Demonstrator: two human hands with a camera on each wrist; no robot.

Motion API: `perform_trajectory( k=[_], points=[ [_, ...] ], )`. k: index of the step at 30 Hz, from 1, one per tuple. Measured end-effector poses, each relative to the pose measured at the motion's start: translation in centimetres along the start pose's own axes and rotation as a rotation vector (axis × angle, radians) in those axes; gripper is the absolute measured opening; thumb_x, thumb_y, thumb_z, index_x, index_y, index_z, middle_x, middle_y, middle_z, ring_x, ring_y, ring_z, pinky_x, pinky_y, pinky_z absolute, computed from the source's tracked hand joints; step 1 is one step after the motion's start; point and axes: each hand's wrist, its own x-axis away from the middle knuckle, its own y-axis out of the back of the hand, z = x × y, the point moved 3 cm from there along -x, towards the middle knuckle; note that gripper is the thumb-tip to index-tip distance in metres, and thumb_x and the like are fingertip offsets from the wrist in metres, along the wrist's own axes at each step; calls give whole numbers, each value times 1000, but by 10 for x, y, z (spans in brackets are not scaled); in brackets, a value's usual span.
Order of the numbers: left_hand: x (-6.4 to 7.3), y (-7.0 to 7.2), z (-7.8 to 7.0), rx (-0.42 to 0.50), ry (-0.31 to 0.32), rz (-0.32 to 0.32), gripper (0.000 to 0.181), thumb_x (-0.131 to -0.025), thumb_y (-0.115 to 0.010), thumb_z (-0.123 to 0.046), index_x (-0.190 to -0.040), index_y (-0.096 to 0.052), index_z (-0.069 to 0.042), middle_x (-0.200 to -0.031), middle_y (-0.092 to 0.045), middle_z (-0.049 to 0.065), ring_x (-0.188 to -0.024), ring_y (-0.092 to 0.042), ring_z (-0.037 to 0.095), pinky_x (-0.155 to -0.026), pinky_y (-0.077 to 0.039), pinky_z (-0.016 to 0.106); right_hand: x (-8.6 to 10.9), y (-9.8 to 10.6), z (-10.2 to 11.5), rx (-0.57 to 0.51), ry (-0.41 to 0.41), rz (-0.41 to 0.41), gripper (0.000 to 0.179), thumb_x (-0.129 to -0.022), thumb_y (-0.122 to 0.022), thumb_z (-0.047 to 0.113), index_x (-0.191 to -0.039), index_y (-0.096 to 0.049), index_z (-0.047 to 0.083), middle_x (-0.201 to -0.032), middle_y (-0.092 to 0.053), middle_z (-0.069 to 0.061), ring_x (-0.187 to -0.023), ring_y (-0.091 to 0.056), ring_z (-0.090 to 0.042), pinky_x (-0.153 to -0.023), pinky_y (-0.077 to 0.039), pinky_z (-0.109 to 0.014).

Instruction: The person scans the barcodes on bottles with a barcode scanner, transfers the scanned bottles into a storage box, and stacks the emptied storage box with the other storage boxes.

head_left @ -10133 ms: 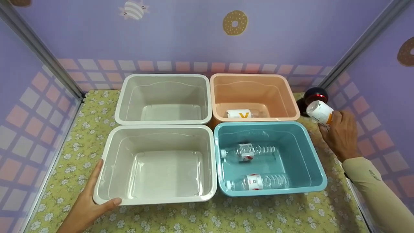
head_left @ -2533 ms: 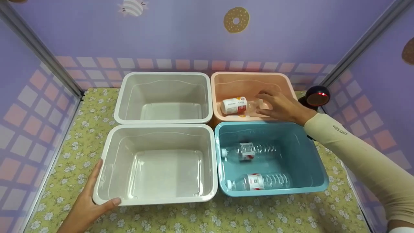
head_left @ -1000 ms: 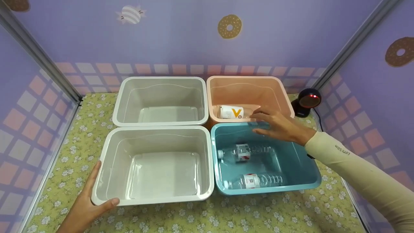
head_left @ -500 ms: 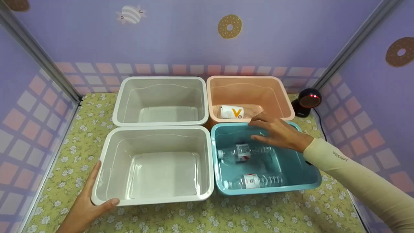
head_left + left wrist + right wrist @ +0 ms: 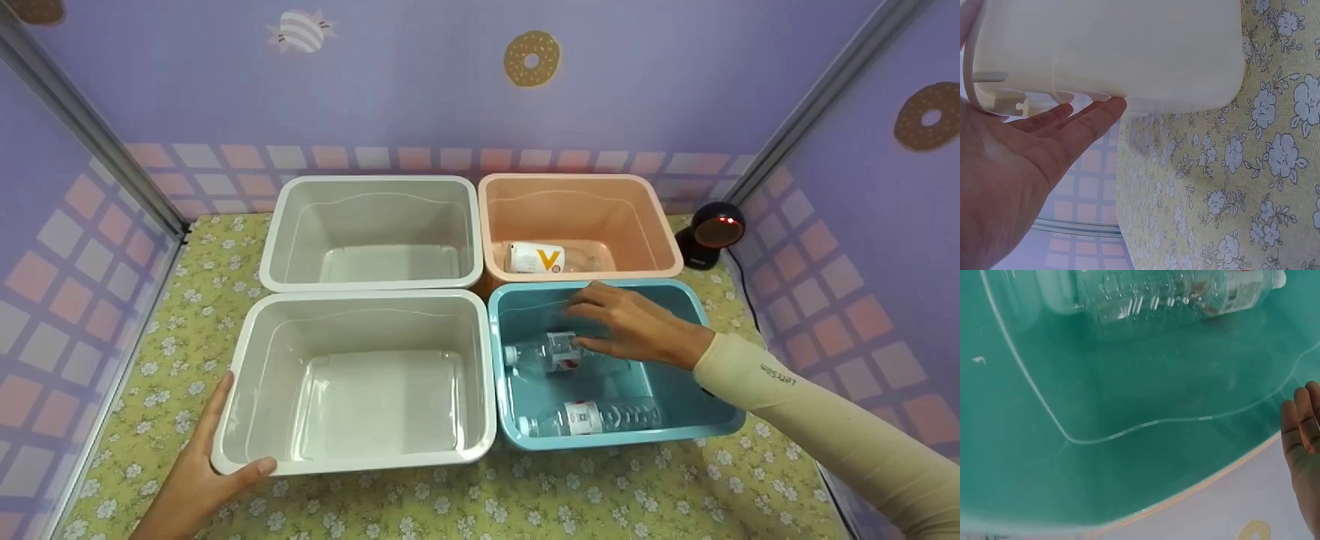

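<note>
My left hand is at the near left corner of the front grey bin. Its thumb lies on the rim, and its straight fingers touch the outer wall in the left wrist view. Over the blue bin my right hand hovers, fingers loosely bent and holding nothing. Below it lie two clear plastic bottles with white caps: a farther one, partly hidden by the hand, and a nearer one. A bottle with a white label and a yellow V lies in the orange bin.
A back grey bin stands behind the front one, and the bins sit close together. At the right, past the orange bin, stands a black scanner with red lights and a cable. A flowered cloth covers the table between purple walls.
Earlier my right hand held a white-labelled bottle by the scanner, then let it go in the orange bin. Since then the hand has moved nearer, over the blue bin. My left hand stays put.
</note>
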Motion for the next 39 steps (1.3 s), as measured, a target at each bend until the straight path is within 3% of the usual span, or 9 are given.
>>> perform_trajectory(
  k=[6,11,19,30,39],
  points=[
    [0,-1,-1,8,-24,-7,121,-98,-81,-9,-177,2,-46,-178,-10,33,-133,-54,59,-87,-65,33,2,-12,-1,-29,-58,63,39,-96,-90,23,-127,-77,3,-125,-70,-12,-114,-69,-28,-93,-64,-48],
    [-2,0,0,-7,-20,-4,120,-100,-79,-7,-177,6,-45,-180,-6,28,-136,-51,56,-87,-63,29,4,-25,-1,-34,-73,120,37,-97,-89,25,-125,-78,2,-118,-69,-10,-104,-68,-25,-85,-63,-45],
    [-1,-2,0,26,-28,-15,121,-97,-81,-5,-177,2,-43,-178,-11,32,-130,-56,58,-86,-66,34,7,-44,-4,-94,-105,205,34,-97,-89,23,-121,-78,2,-119,-72,-11,-105,-71,-26,-87,-64,-47],
    [0,-2,2,30,-33,-20,121,-97,-81,-4,-178,0,-43,-175,-15,34,-126,-60,56,-84,-67,36,9,-55,-10,-120,-138,255,34,-98,-88,25,-123,-78,4,-119,-72,-10,-108,-70,-25,-90,-63,-47],
    [-1,-1,1,40,-26,-10,119,-98,-79,-5,-177,0,-45,-178,-10,31,-131,-55,58,-87,-66,35,9,-59,-12,-133,-161,277,42,-93,-93,22,-128,-77,5,-126,-71,-11,-115,-68,-28,-98,-62,-49]
  ],
)
